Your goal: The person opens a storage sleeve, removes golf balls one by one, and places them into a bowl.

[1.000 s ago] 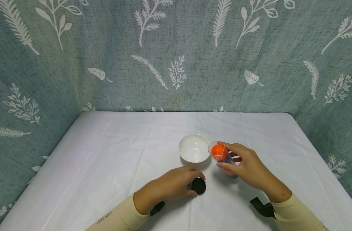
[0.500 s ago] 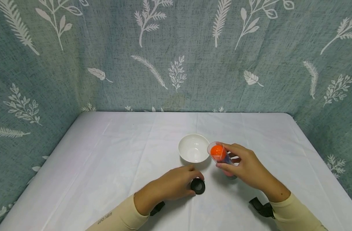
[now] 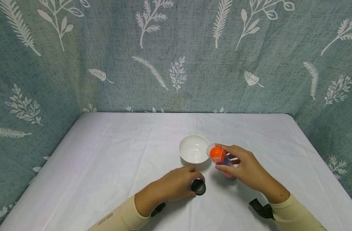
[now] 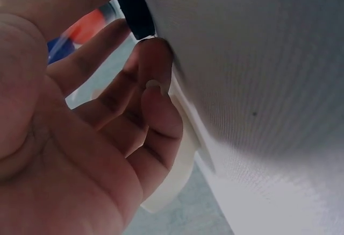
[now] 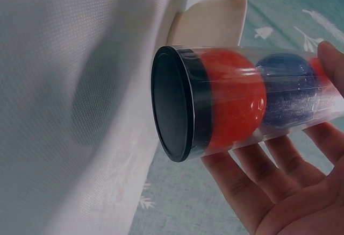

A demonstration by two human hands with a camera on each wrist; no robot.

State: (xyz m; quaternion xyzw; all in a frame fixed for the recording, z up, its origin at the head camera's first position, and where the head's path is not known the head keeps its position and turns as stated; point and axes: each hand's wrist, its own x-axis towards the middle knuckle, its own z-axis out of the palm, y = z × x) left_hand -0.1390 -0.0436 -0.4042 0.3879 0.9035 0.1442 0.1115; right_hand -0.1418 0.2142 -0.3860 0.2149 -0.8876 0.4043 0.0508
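Two hands work near the tabletop's (image 3: 106,154) front edge: right hand (image 3: 246,170) grips the tube (image 3: 222,160), mouth tilted toward the bowl (image 3: 194,148); left hand (image 3: 173,186) pinches the cap (image 3: 198,187).

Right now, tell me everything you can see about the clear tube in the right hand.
The clear tube looks like plastic, with a black base cap. It is open at the top and tilted toward the white bowl. Inside sit an orange ball, nearest the mouth, a blue one and another orange one by the base. The right hand grips its side, off the table.
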